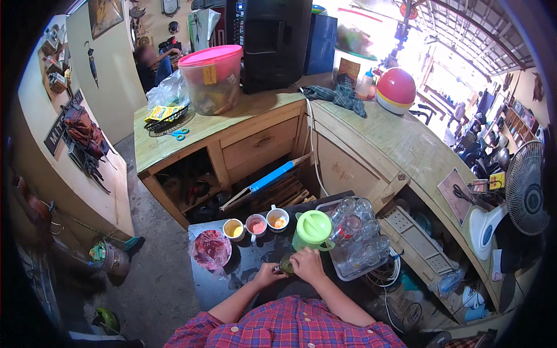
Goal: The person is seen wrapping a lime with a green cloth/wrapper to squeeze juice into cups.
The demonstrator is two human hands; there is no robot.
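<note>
At the near side of the dark table, my left hand (268, 275) is closed on the side of a small mug (287, 265) with something greenish in it. My right hand (308, 264) curls over the same mug's rim, its fingers closed; what they pinch is too small to make out. Just beyond stands a light-green lidded pitcher (314, 228). Three white cups line the far edge: one with yellow contents (234, 229), one with pink (256, 225), one with orange and white (277, 220). Further left sits a pink bowl (211, 250) with a plastic bag and something dark red.
A clear plastic tray (352, 274) of glass mugs (362, 223) stands right of the pitcher. Wooden counters (394, 136) wrap around the far and right sides, bearing a pink-lidded bucket (210, 81), blue scissors (178, 134) and a fan (527, 188). White cables (387, 277) hang beside the tray.
</note>
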